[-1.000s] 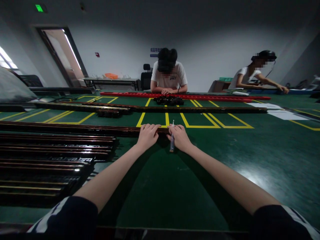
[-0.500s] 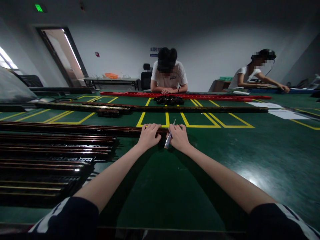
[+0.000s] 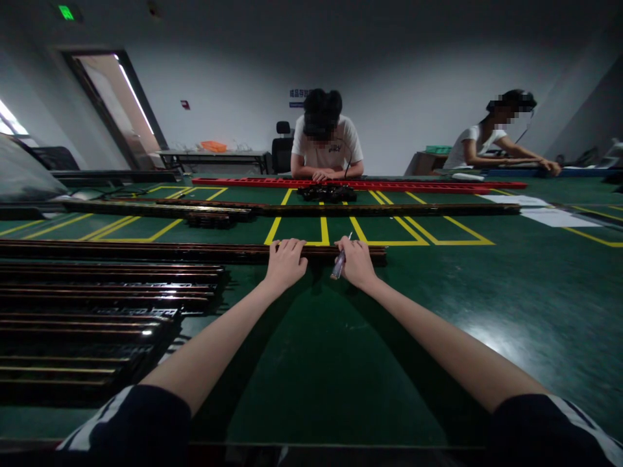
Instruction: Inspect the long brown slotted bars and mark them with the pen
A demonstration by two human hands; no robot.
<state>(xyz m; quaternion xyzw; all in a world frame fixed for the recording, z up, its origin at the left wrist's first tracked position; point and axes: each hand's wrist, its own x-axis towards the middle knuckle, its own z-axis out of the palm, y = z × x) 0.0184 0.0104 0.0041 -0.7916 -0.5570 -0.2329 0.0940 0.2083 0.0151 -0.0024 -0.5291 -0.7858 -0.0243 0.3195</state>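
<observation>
A long dark rail with thin copper-coloured lines lies crosswise on the green table in front of me. My left hand grips it, fingers over the far side and thumb on the near side. To the right, my right hand rests on the same rail near its right end. A small screwdriver with a clear handle is held in that hand, its shaft pointing away from me. My fingers hide parts of the rail.
Several similar dark rails lie stacked at the left. Farther back are another dark rail, a red rail and white papers. One person leans on the table opposite; another works at the right.
The rail has slid right, and its end now shows beyond my right hand. My right hand has shifted right with the screwdriver, widening the gap between my hands. My left hand has barely moved.
</observation>
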